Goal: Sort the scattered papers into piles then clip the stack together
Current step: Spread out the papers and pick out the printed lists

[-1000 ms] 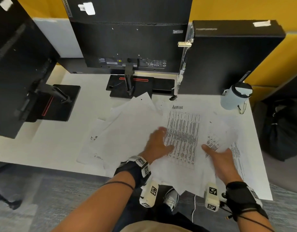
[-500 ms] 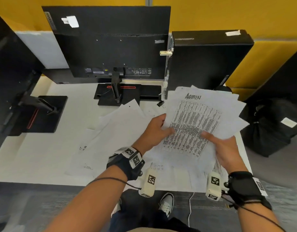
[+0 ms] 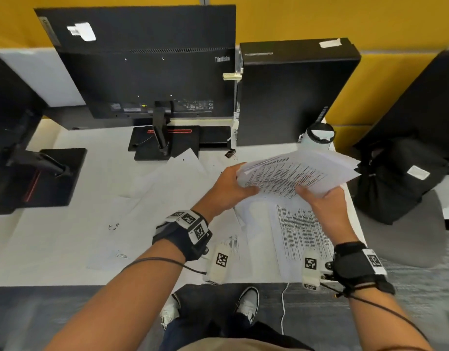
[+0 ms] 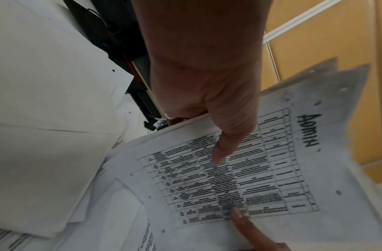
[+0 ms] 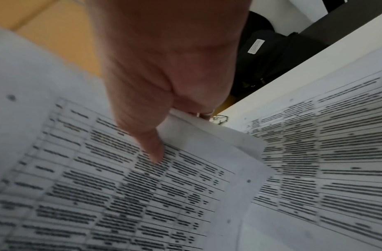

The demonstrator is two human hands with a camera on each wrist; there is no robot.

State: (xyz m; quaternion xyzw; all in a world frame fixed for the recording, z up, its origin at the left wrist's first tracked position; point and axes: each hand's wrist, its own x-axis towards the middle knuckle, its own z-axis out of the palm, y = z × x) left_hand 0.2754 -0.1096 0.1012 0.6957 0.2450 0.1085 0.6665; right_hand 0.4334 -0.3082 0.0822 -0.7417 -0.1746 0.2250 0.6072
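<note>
White counter (image 3: 54, 239) backed by yellow panels and black monitors, left hand (image 3: 227, 190) and right hand (image 3: 324, 206) both pinching a fanned paper stack (image 3: 294, 173) held up off the counter, thumbs on top, loose sheets (image 3: 302, 231) spread right below the fingers, small binder clip (image 3: 229, 154) just beyond the left hand

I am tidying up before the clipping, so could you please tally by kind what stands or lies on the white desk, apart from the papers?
Monitors: 2 (ThinkVision monitor, left monitor)
Desktop computer: 1
Water bottle: 1
Binder clip: 1
Total: 5
Not counted: the paper stack held by the left hand and right hand.
</note>
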